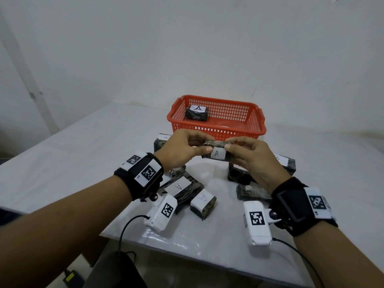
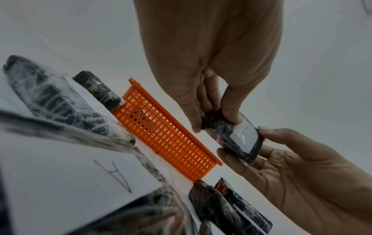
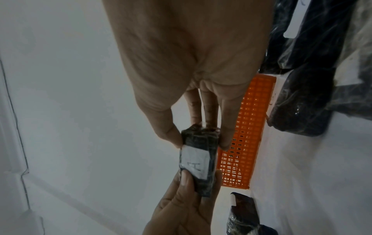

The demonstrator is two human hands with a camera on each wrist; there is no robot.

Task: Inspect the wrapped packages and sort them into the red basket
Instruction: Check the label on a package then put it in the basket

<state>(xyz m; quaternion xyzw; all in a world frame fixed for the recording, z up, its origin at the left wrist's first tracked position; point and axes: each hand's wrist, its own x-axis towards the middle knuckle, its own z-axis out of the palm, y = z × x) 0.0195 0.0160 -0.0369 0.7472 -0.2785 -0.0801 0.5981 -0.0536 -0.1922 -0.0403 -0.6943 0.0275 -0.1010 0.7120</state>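
Head view showed both hands holding one small dark plastic-wrapped package (image 1: 216, 150) with a white paper label marked "A", just in front of the red plastic mesh basket (image 1: 216, 123).

Left hand (image 1: 182, 150) and right hand (image 1: 249, 156) each pinched one end between thumb and fingers. Inspection seemed under way; next, likely placing it beside the labelled package (image 1: 196, 113) already inside.

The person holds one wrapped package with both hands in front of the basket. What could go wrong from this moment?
1. Both hands, left and right, pinch the package only at its ends with fingertips; it could slip and fall among the loose packages below.
2. Some labels are hard to read; one at the right may not be an A, so a wrong package might go into the basket.
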